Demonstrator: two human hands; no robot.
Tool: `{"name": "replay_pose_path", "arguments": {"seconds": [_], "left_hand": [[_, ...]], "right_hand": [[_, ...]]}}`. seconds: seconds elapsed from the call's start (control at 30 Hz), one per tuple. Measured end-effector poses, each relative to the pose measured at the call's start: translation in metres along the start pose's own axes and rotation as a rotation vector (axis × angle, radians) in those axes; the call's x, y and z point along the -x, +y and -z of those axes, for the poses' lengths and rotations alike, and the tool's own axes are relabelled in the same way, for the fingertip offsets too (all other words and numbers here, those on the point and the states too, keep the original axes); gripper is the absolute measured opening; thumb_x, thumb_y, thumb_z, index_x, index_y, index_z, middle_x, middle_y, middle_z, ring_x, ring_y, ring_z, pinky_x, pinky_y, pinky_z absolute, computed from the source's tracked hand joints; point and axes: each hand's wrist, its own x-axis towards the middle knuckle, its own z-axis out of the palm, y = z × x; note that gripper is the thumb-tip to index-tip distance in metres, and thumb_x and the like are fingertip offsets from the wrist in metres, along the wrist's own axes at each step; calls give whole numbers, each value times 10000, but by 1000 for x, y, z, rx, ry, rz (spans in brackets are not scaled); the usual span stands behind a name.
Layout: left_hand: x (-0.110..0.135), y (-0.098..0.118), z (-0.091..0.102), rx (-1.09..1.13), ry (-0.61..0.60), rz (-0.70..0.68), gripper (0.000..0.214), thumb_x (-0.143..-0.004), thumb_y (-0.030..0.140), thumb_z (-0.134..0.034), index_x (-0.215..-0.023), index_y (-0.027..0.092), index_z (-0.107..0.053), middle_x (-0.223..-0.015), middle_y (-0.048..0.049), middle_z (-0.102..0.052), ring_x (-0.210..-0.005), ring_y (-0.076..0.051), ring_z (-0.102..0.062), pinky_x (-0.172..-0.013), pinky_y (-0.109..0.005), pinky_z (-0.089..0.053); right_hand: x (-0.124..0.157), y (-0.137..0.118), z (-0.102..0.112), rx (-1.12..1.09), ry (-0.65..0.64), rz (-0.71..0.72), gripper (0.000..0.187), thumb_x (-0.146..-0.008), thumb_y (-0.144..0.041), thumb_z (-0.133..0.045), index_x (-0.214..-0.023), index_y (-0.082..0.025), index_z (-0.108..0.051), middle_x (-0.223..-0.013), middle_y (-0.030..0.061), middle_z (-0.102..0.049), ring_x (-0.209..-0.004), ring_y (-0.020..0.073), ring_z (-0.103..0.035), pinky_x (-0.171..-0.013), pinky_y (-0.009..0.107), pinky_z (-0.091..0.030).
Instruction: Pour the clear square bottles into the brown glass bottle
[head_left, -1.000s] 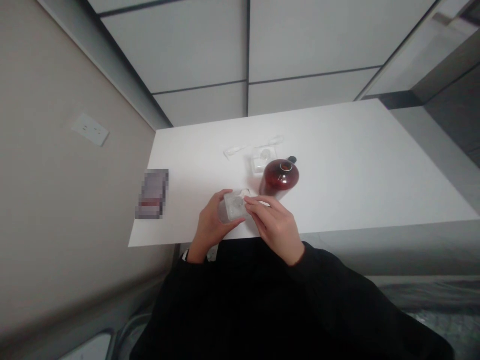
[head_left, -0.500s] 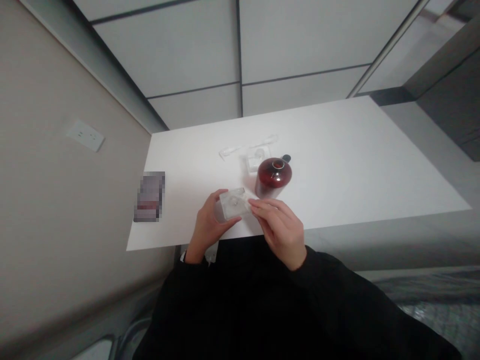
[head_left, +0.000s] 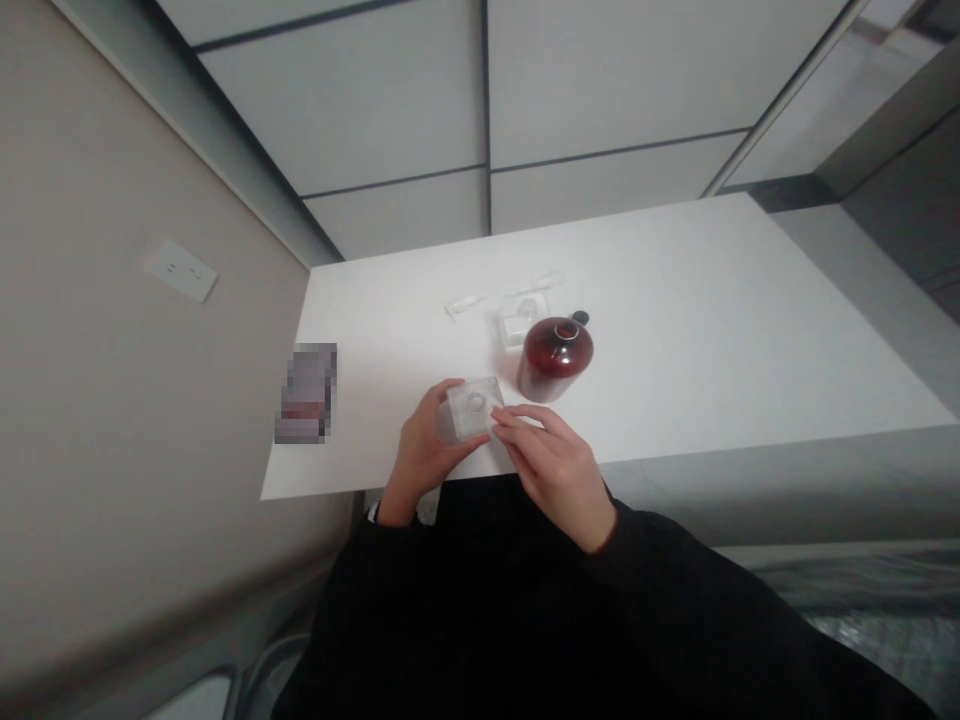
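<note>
While your left hand (head_left: pixel 426 452) keeps its grip clamped around the sides of the clear box (head_left: pixel 466 418), over the table (head_left: pixel 712 330) near its front edge, your right hand (head_left: pixel 561 472) meets the box's right side. Compared with a second ago, your right fingertips sit lower along that side and uncover the upper right corner, so the work probably now centres on the lower part. Those fingertips are bunched together; whether they pinch anything, you cannot tell. Beyond stand the uncapped brown bottle (head_left: pixel 553 370) and, just behind it, a second box (head_left: pixel 513 328), both unmoved on the table. No brand, label or writing can be read; the blurred object (head_left: pixel 306 395) at left is masked by pixelation.
</note>
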Motion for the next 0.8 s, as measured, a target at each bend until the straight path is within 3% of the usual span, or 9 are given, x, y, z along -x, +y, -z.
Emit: {"name": "replay_pose_path", "arguments": {"seconds": [0.27, 0.47, 0.63, 0.8], "left_hand": [[-1, -1, 2, -6, -17, -14, 708, -833, 471, -822, -1424, 232, -516, -1408, -115, -666, -1301, -309, -664, -1134, -484, -535], [0, 1, 4, 29, -22, -3, 625, -875, 456, -741, -1417, 222, -536, -1311, -104, -706, -1096, -263, -727, -972, -430, -597], [-1, -2, 5, 12, -32, -13, 705, -829, 495, -819, -1418, 237, -529, -1382, -115, -674, -1253, -308, -680, -1091, -486, -558], [-2, 0, 5, 3, -44, -19, 734, -830, 524, -852, -1418, 244, -514, -1420, -112, -656, -1323, -309, -652, -1161, -494, -523]], "right_hand": [[-1, -4, -12, -6, 2, 126, 256, -989, -63, -633, -1192, -170, -746, -1221, 104, -819, -1154, 240, -762, -955, 371, -703], [-6, -7, -28, -62, -66, 176, 348, -982, -35, -601, -1265, -174, -748, -1254, 98, -811, -1235, 218, -742, -999, 346, -690], [2, 7, -14, -132, -49, 145, 436, -995, -32, -575, -1366, -220, -706, -1310, 87, -793, -1265, 208, -733, -1026, 367, -684], [17, 22, 2, -105, 76, 36, 393, -976, -5, -601, -1266, -226, -747, -1246, 88, -816, -1177, 228, -768, -961, 405, -703]]}}
